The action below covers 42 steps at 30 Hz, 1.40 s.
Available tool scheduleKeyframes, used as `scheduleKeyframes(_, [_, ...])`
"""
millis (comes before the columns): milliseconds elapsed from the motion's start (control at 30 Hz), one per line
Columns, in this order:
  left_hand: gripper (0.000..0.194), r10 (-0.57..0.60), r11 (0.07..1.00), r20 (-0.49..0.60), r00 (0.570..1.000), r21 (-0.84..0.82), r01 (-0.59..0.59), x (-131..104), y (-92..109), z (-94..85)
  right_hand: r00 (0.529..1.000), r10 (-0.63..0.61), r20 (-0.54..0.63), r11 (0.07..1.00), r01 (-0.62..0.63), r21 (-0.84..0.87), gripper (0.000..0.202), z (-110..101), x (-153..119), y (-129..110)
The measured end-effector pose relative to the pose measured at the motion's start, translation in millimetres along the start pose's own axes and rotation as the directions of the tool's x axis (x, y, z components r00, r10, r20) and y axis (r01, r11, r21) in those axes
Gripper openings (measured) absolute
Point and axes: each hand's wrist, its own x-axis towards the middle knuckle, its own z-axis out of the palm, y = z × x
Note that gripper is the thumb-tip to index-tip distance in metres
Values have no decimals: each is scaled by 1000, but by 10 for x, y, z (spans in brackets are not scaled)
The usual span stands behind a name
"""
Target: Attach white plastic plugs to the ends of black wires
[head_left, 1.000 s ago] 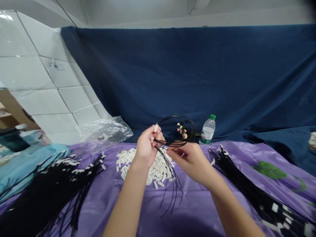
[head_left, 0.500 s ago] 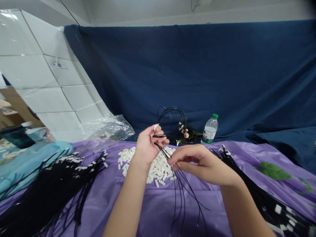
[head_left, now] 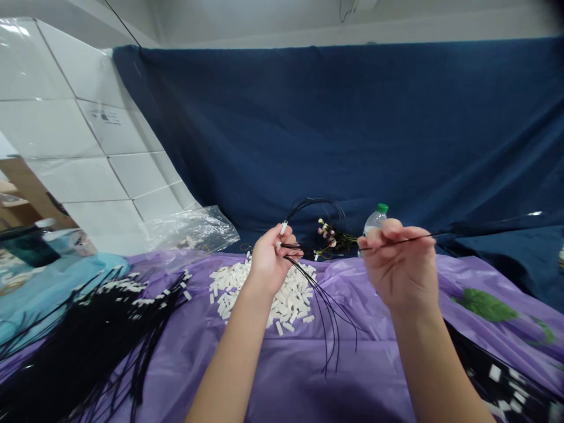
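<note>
My left hand is closed round several thin black cords, above the pile of small white pieces. A small white piece sticks up at its fingertips. From there some cords arch away to the right, while others hang down below the hand. My right hand is raised to the right, palm towards me, fingers bent round a single black cord. That cord runs off to the right, where a blurred white end shows. How the fingers grip it is partly hidden.
Black cords with white ends lie heaped at the left, and more at the lower right. A green-capped bottle stands partly behind my right hand. Small flowers, a clear plastic bag, white boxes and a purple cloth are around.
My right hand has moved up and right from the hanging cords, turning its palm towards me and drawing out one cord. My left hand keeps its bundle, shifted slightly right.
</note>
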Motion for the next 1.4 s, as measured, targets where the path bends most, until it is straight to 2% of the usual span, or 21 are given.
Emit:
scheduleKeyframes(67, [25, 59, 996, -7, 998, 74, -58, -18, -40, 23, 1000, -19, 15, 1000, 19, -4, 12, 57, -40, -94])
scheduleKeyframes(167, [21, 128, 975, 10, 992, 184, -128, -38, -92, 40, 992, -62, 106, 995, 69, -67, 14, 122, -115, -190])
scheduleKeyframes(233, [21, 150, 955, 39, 988, 251, -155, -51, -112, 43, 993, -79, 91, 983, 93, -156, 16, 141, -154, -202])
scheduleKeyframes(367, [23, 148, 922, 116, 982, 343, -179, -74, -109, 41, 984, -175, 36, 887, 173, -427, 10, 138, -169, -159])
scheduleKeyframes(467, [25, 143, 909, 166, 976, 367, -196, -80, -88, 28, 991, -100, 91, 823, 134, -552, 11, 118, -147, -160])
scheduleKeyframes(567, [26, 149, 896, 199, 969, 387, -217, -76, -72, 11, 995, 65, 82, 843, -11, -538, 13, 96, -138, -202])
scheduleKeyframes(667, [27, 162, 883, 237, 958, 398, -248, -81, -70, 6, 988, 135, 73, 850, -78, -521, 13, 89, -143, -248])
scheduleKeyframes(733, [27, 162, 882, 260, 952, 394, -258, -95, -73, 12, 986, 131, 105, 805, -44, -591, 13, 98, -144, -269])
scheduleKeyframes(833, [25, 157, 887, 289, 944, 378, -264, -127, -79, 34, 979, 114, 169, 676, 48, -736, 18, 125, -141, -276])
scheduleKeyframes(933, [25, 155, 889, 310, 938, 371, -270, -162, -76, 60, 969, 126, 212, 603, 95, -792, 19, 147, -141, -260])
scheduleKeyframes(1400, [26, 152, 842, 322, 934, 453, -293, -238, -53, 76, 971, 71, 228, 578, 147, -803, 15, 148, -144, -220])
